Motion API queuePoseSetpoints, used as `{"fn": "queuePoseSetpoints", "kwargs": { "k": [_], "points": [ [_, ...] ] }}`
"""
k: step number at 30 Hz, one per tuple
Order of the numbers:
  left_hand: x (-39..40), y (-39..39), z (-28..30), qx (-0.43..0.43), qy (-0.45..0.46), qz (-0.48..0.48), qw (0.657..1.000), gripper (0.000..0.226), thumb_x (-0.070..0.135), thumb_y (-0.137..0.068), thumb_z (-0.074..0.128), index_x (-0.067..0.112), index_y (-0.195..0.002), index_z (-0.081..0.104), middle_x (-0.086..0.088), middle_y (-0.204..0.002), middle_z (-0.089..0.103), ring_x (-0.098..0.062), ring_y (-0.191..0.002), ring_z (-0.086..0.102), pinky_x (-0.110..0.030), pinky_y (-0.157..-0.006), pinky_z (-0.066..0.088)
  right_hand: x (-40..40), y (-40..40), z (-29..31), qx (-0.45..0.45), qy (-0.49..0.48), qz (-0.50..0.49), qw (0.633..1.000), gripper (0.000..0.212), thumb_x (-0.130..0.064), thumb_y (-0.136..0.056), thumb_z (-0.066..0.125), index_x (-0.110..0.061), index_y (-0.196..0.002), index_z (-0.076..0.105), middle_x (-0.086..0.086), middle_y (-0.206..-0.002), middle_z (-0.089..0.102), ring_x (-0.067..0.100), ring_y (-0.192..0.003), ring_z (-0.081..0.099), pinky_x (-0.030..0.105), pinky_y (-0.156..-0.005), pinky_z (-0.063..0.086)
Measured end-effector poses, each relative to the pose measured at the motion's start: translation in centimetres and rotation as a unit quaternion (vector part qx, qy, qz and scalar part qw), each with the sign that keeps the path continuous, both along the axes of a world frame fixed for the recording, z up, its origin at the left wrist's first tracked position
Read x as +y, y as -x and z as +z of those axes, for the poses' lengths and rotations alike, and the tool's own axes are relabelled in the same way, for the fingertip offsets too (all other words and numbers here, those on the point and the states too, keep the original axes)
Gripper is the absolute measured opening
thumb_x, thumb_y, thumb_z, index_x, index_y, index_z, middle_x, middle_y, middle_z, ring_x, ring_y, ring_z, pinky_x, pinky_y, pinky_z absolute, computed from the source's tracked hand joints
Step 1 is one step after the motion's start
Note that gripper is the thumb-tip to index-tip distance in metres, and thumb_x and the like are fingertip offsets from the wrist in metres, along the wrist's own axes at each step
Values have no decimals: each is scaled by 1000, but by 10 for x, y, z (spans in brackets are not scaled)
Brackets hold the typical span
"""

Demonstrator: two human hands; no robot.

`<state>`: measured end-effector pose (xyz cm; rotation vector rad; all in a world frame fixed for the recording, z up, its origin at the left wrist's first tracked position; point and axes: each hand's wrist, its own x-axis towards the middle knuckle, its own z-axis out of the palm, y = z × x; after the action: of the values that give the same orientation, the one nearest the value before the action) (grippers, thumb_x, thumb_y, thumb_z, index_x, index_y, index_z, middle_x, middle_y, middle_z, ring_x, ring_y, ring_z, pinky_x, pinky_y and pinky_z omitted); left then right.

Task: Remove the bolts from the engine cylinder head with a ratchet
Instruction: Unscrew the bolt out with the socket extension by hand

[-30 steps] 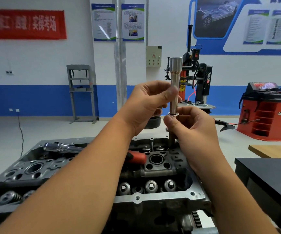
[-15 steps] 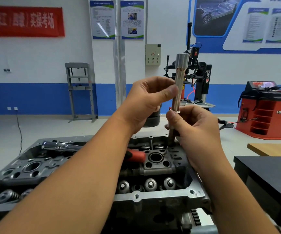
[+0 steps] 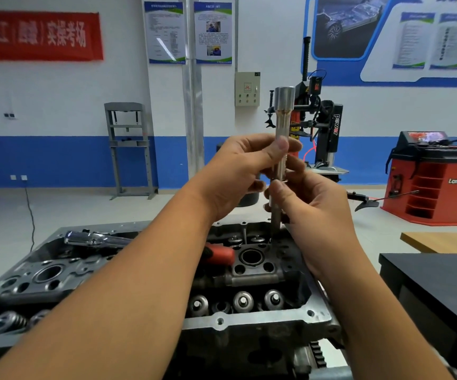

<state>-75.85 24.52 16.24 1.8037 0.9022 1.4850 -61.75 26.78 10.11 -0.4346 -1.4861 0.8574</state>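
A long silver socket (image 3: 282,116) stands upright above the far right part of the grey engine cylinder head (image 3: 252,272). My left hand (image 3: 238,171) pinches the socket's shaft between thumb and fingers. Just below, my right hand (image 3: 309,204) grips a bolt (image 3: 274,218) that hangs from the socket's lower end, its tip close to a hole in the head. The ratchet (image 3: 95,238), chrome with a red handle (image 3: 220,255), lies across the head behind my left forearm.
Valve springs (image 3: 242,300) line the head's near side. A black bench (image 3: 435,278) and a wooden tabletop (image 3: 441,242) stand at the right. Across the floor are a tyre changer (image 3: 323,127), a red balancer (image 3: 430,182) and a grey press frame (image 3: 127,149).
The socket tilted right half a second ago and now stands upright again. Both hands keep their hold and have barely shifted.
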Motion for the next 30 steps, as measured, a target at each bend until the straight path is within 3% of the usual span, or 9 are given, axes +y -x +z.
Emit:
{"fn": "queuePoseSetpoints", "kwargs": {
  "k": [4,7,10,14,16,19,22,25,30],
  "points": [
    [-1,-1,2,0,-6,15,1000,15,16,-105,59,11,-105,74,-7,-93,76,-28,-93,64,-29,-70,44,-1,0,0,15,15,5,1000,15,-15,-98,71,-28,-94,76,0,-81,77,17,-76,73,45,-78,64],
    [-2,-1,2,-12,-30,44,999,17,21,-82,81,13,-86,67,-3,-79,73,-23,-73,61,-32,-64,43,0,-3,-2,8,14,-41,999,16,-32,-81,87,-23,-86,74,2,-80,77,27,-78,75,51,-74,64],
    [-1,1,2,-25,-43,53,997,24,28,-73,83,15,-81,65,1,-71,69,-15,-62,51,-29,-59,39,-2,-1,-1,-4,15,-52,999,17,-32,-84,86,-20,-82,74,2,-76,77,27,-74,74,54,-73,63],
    [2,-1,1,-23,10,3,1000,24,29,-107,55,17,-100,75,-6,-93,77,-28,-88,62,-48,-83,39,2,3,2,-7,20,-56,998,8,-21,-95,76,-22,-88,74,-2,-78,77,19,-74,74,50,-75,63],
    [2,-1,2,-36,20,-9,999,29,23,-110,47,16,-101,74,-7,-93,77,-30,-91,63,-50,-83,36,3,2,3,-1,31,-42,999,4,-21,-94,75,-22,-90,74,-1,-81,78,19,-76,75,48,-73,63],
    [1,-4,2,-31,-5,7,999,24,18,-108,51,10,-98,71,-7,-85,76,-33,-87,60,-46,-78,41,1,1,2,1,37,-34,999,19,-33,-79,85,-23,-90,73,-1,-80,78,16,-74,75,41,-69,60],
    [-3,-2,3,-25,-60,52,997,13,13,-96,71,9,-85,65,-12,-80,74,-27,-75,66,-26,-62,51,0,-2,0,-16,29,-67,997,34,-42,-63,93,-23,-80,71,-4,-75,76,14,-68,72,37,-67,60],
    [-2,-2,2,-35,-77,80,993,21,13,-92,77,6,-83,59,-32,-86,69,-29,-68,52,-23,-49,38,-1,-1,0,-18,25,-76,997,27,-32,-75,92,-21,-77,68,-5,-67,73,10,-60,70,36,-61,58],
    [-1,-5,2,-28,-20,33,999,23,21,-109,51,12,-105,71,-7,-90,78,-28,-72,50,-28,-59,36,2,3,2,-25,29,-70,997,11,-24,-93,78,-20,-83,74,0,-74,76,28,-74,74,58,-74,62]
  ]
}}
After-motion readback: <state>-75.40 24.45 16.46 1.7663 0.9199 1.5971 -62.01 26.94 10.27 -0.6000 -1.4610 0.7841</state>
